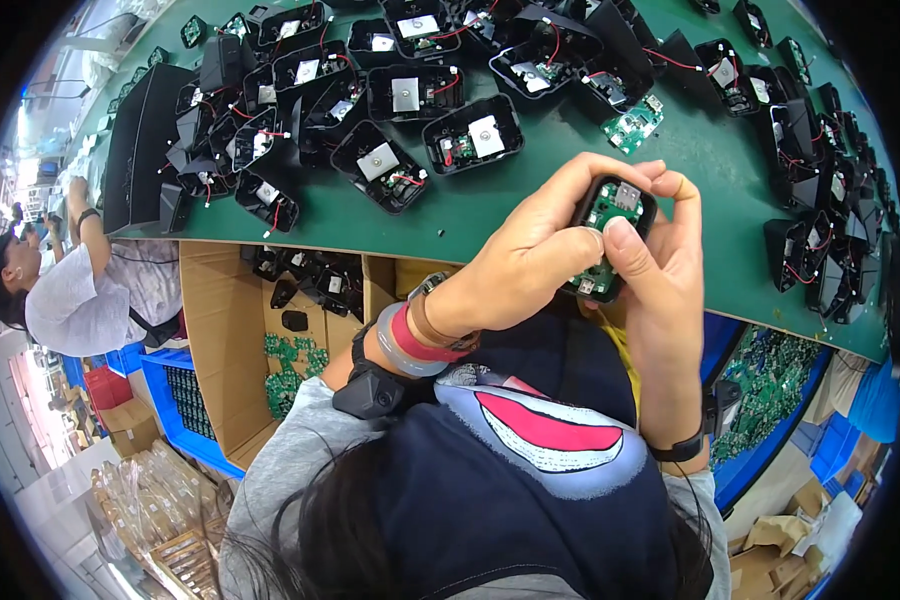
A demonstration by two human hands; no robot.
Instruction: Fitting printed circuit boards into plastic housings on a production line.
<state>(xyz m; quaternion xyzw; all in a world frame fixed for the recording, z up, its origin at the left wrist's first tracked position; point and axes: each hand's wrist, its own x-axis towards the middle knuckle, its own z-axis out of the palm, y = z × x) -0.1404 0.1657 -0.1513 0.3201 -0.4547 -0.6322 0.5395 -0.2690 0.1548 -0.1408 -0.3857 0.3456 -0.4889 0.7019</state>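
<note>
I see small black casing (650,212), green circuit board (598,212) inside, held up near front edge of green table (730,200). Left hand (535,245) and right hand (672,265) pinch it, thumbs pressing board. Beyond: loose board (634,124), open housings (473,135).

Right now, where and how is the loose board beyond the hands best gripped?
Probably by its right-hand edge, coming from the person's right: the board looks thin and flat-lying, with small parts across its face. A black casing sits close at its far left, the right hand is just nearer, and green table shows on the right.
</note>
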